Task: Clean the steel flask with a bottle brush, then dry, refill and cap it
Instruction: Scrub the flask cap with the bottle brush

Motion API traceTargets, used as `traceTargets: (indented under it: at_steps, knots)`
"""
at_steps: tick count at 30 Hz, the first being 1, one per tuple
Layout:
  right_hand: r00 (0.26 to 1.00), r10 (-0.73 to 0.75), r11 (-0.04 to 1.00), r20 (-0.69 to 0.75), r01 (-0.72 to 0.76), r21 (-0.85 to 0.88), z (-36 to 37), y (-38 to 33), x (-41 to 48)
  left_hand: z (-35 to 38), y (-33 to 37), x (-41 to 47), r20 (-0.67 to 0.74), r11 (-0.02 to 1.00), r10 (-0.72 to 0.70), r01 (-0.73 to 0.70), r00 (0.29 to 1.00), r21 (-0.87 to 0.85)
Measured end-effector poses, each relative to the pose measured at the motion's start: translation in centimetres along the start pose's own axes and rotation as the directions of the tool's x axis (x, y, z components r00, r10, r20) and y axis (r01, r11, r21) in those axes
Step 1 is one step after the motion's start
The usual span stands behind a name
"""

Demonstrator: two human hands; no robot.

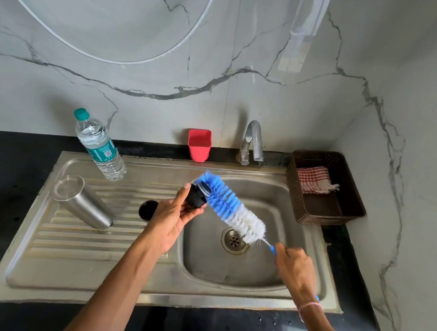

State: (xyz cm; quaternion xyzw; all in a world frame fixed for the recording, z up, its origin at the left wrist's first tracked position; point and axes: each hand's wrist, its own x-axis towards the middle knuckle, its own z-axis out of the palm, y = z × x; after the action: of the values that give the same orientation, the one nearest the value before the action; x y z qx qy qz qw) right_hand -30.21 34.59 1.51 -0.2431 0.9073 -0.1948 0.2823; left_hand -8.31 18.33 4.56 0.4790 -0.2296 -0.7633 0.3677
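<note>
Two hands busy — left hand pinches the black cap, right hand grips the bottle brush by its thin handle. The steel flask lies on its side on the drainboard, apart from both; prob. light, stiff, slick when wet — grab it mid-body w/ a full wrap.

Bright, even light; soft glare on the wall and sink, faint shadows, wide-angle bending at the edges, slight blur on the brush
</note>
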Motion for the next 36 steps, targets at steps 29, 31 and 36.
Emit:
traceTargets:
  at_steps: [29, 31, 36]
  knots:
    - [0.984, -0.016, 0.996, -0.178, 0.001, -0.086, -2.5, -0.6, 0.1, -1.1, -1.9, 1.3, 0.048, 0.996, 0.081, -0.082, 0.996, 0.030]
    - [0.985, -0.042, 0.996, -0.167, 0.029, -0.080, -1.9, -1.6, 0.1, -0.7, -2.7, 1.1, 0.124, 0.989, 0.073, -0.088, 0.990, 0.116]
    - [0.987, -0.048, 0.999, -0.152, 0.044, -0.033, -1.1, -3.5, 0.0, -0.1, -3.4, 0.9, 0.188, 0.989, 0.066, -0.090, 0.980, 0.119]
